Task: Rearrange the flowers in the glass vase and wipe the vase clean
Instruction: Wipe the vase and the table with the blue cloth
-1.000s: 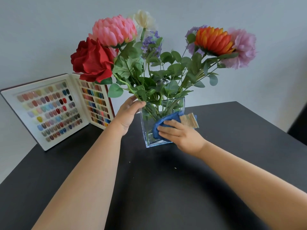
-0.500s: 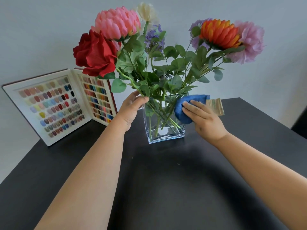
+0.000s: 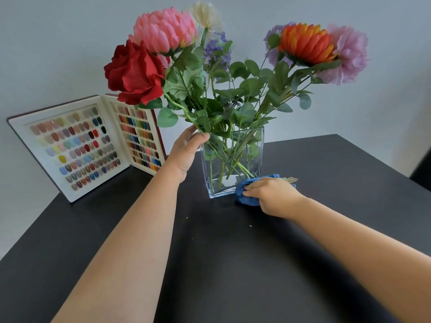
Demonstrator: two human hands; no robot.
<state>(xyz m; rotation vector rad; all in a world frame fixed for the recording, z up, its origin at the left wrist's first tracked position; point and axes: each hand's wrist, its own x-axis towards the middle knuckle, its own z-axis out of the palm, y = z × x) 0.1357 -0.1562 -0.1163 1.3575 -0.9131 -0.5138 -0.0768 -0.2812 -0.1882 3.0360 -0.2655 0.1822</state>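
Item: our right hand, fingers curled together on a bunched blue cloth, soft and nubbed, pressed at the lower right corner of the vase. Item: vase, clear glass, square-sided, tapering to its base, standing upright near the middle of the matte black table, long axis vertical. Item: our left hand, thumb and fingers closed round the vase's left rim edge and a stem there. Item: flowers, cloth-like petals, stems fanning up and outward. Item: open swatch book, glossy coloured tips, leaning on the wall.
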